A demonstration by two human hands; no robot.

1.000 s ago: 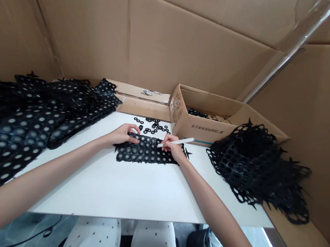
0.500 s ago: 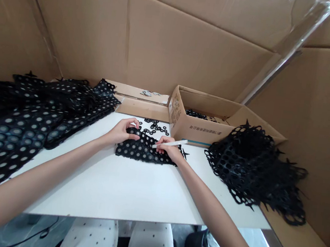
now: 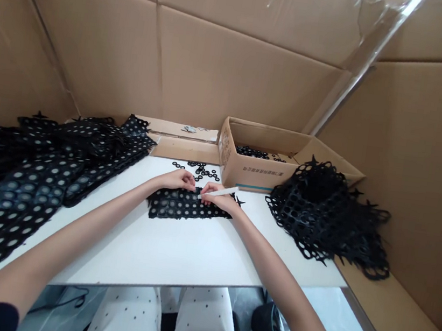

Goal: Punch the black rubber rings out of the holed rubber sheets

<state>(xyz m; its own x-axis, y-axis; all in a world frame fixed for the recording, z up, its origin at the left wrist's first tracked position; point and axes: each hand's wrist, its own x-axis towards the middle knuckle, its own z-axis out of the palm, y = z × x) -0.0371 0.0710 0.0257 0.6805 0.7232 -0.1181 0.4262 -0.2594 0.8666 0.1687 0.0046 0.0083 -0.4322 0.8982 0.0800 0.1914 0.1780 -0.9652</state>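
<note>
A black sheet of joined rubber rings [image 3: 170, 209] lies on the white table in front of me. My left hand [image 3: 178, 180] is closed in a pinch at the sheet's far edge, near its middle; the exact spot between the fingertips is too small to make out. My right hand [image 3: 220, 199] grips a slim white stick-like tool [image 3: 228, 191] and rests over the right part of the sheet. The tool's tip points left, close to my left fingertips. Just beyond the hands, several loose black rings [image 3: 204, 172] are scattered.
At the back right stands an open cardboard box [image 3: 260, 174] with black rings inside. A heap of emptied black webbing [image 3: 320, 216] lies on the right. Stacked ring sheets [image 3: 40, 179] cover the left side of the white table [image 3: 176, 257]. Cardboard walls [image 3: 241, 70] enclose the back and right.
My left hand has moved right along the sheet's far edge, closer to my right hand. The sheet's left end, lifted before, now lies flatter. The camera view has shifted slightly.
</note>
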